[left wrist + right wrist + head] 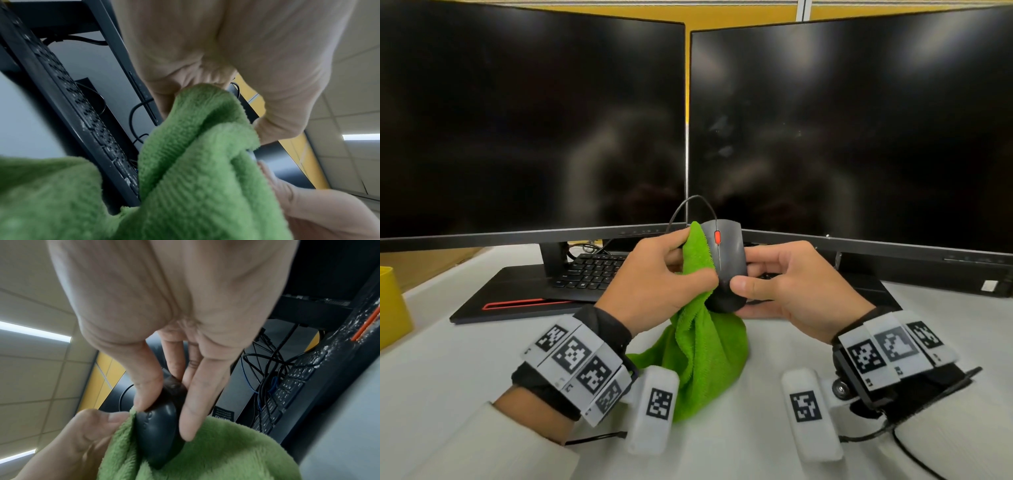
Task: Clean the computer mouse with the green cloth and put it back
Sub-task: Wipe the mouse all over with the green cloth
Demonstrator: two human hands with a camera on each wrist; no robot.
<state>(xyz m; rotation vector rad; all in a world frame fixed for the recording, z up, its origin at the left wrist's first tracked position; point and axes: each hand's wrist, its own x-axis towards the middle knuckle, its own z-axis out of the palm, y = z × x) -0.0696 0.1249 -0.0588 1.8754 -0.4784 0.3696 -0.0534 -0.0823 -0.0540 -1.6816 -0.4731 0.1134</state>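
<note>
A black wired mouse (pixel 724 263) with a red scroll wheel is held up above the desk, in front of the two monitors. My right hand (pixel 787 284) grips it from the right, thumb on its near end and fingers behind; the right wrist view shows the mouse (pixel 158 431) between thumb and fingers. My left hand (pixel 661 277) pinches the green cloth (pixel 702 342) and presses it against the mouse's left side. The rest of the cloth hangs down to the desk. In the left wrist view the cloth (pixel 195 154) fills the lower frame and hides the mouse.
Two dark monitors (pixel 534 130) stand close behind the hands. A black keyboard (pixel 592 270) lies on a black stand under the left monitor. A yellow container (pixel 390 305) sits at the left edge. The white desk (pixel 465 359) spreads around the hands.
</note>
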